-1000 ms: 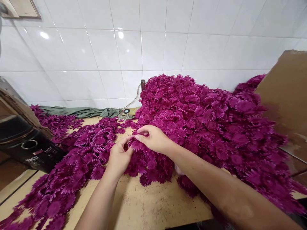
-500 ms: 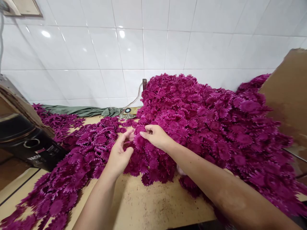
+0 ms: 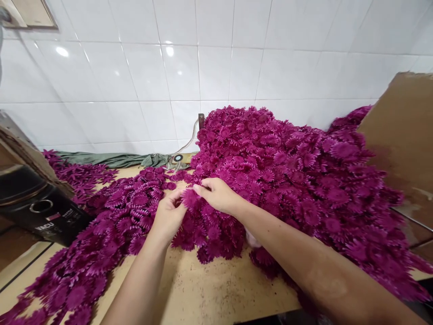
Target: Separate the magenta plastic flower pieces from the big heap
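A magenta artificial flower piece (image 3: 190, 199) with a fringed edge is pinched between both my hands, in front of the large pile. My left hand (image 3: 171, 212) is closed on its left edge with thumb and fingers. On its upper right edge, the thumb and fingertips of my right hand (image 3: 215, 194) hold the same piece. Right behind and below the hands rises a big heap of like magenta flower pieces (image 3: 291, 171). Another heap of flower pieces (image 3: 111, 234) spreads to the left of my left forearm. Some of my fingertips are hidden behind the held piece.
A black box (image 3: 43, 212) printed "VACU" stands at the left. Brown cardboard (image 3: 402, 135) leans at the right. Green cloth (image 3: 111, 159) lies along the white tiled wall (image 3: 216, 72). Dark crumbs dot the wooden tabletop (image 3: 209, 289) in front.
My left hand has closed from an open pose and now grips the flower piece's left edge. My right hand still pinches it, and the piece has shifted slightly left and down.
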Demonstrator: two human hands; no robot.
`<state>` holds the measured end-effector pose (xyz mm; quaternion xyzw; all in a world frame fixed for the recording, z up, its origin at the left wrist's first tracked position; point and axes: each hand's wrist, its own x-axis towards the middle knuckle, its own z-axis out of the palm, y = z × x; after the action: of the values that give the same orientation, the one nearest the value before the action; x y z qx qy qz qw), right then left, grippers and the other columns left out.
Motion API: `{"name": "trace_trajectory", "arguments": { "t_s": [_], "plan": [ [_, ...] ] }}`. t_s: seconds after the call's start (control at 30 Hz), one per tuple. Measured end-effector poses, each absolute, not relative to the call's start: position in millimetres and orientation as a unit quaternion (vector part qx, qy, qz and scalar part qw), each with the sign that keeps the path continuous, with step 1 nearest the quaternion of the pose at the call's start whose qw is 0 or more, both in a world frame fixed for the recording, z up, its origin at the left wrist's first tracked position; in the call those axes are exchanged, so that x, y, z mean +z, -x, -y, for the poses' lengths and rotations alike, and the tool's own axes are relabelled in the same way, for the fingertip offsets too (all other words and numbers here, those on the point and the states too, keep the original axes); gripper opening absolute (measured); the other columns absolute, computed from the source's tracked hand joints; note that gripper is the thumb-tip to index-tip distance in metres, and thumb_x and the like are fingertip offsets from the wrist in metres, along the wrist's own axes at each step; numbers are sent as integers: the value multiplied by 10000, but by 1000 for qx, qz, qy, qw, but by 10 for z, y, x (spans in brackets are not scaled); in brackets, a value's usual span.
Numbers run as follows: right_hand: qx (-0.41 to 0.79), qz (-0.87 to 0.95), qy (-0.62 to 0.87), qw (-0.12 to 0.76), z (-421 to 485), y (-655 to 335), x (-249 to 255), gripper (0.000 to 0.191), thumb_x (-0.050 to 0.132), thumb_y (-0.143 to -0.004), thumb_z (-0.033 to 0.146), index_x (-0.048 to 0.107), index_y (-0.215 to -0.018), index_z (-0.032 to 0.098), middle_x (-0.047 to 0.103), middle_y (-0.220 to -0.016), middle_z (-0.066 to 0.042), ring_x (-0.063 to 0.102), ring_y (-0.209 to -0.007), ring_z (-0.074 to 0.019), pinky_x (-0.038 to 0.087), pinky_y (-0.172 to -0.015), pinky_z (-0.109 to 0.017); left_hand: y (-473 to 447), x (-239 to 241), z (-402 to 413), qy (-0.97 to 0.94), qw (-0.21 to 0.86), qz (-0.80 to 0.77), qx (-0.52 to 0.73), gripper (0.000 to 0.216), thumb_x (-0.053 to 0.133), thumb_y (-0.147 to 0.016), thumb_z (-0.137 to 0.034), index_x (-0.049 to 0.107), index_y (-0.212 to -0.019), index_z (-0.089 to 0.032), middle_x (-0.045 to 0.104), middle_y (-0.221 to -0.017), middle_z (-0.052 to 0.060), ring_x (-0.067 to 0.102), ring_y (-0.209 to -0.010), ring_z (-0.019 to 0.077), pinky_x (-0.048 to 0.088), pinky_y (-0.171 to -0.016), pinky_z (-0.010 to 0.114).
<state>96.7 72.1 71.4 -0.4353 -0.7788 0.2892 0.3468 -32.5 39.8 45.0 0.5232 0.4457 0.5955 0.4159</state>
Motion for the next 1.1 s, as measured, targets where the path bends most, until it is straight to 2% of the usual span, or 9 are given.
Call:
{"name": "trace_trajectory", "arguments": {
  "t_s": [0.1,0.23,0.4,0.57,0.73,0.83,0.97,1.1],
  "plan": [
    [268,770,432,385,-761,-969,681,258,465,-754,188,372,-514,179,372,-523,57,355,-517,-80,271,-531,-219,333,449,-410,-513,406,-462,599,323,709,-527,-241,683,-841,-170,690,-911,49,594,-899,209,423,-852,338],
    [321,720,461,409,-828,-974,641,101,479,-718,139,489,-623,171,464,-584,48,411,-543,-87,312,-561,-214,388,391,-462,-496,386,-492,602,325,604,-579,-188,665,-899,-173,665,-969,56,586,-879,197,430,-825,335],
    [278,725,503,379,-829,-1004,664,306,497,-740,255,343,-485,186,318,-472,71,304,-473,-74,230,-500,-229,421,374,-458,-513,303,-506,623,329,513,-604,-142,659,-897,-175,642,-931,41,559,-857,170,415,-823,300],
    [255,739,498,375,-778,-981,723,359,487,-752,320,318,-465,184,283,-474,68,270,-476,-67,194,-486,-237,344,427,-442,-577,244,-492,605,246,595,-653,-285,669,-865,-184,628,-937,47,557,-893,189,408,-824,305],
    [352,717,450,399,-737,-943,717,382,442,-765,399,307,-476,188,246,-476,73,233,-461,-60,185,-465,-230,290,431,-465,-552,277,-495,611,163,642,-618,-307,644,-713,-175,628,-763,11,564,-791,167,412,-756,279],
    [410,717,401,396,-681,-926,706,313,459,-754,350,350,-513,183,270,-496,75,251,-471,-60,214,-471,-218,265,446,-459,-491,336,-460,659,155,677,-571,-281,601,-653,-174,604,-678,-30,549,-687,125,414,-700,248],
    [383,756,383,367,-531,-919,732,291,535,-705,250,340,-501,179,288,-500,76,275,-481,-57,240,-487,-211,308,538,-513,-329,437,-425,721,120,650,-600,-203,539,-621,-164,576,-579,-55,517,-527,75,404,-566,204],
    [356,776,401,333,-430,-1009,803,258,545,-710,234,392,-513,174,324,-494,68,307,-484,-68,260,-492,-217,503,617,-611,-194,424,-444,765,99,541,-715,-146,486,-635,-167,593,-565,-38,552,-490,74,389,-480,183]
  ]
}}
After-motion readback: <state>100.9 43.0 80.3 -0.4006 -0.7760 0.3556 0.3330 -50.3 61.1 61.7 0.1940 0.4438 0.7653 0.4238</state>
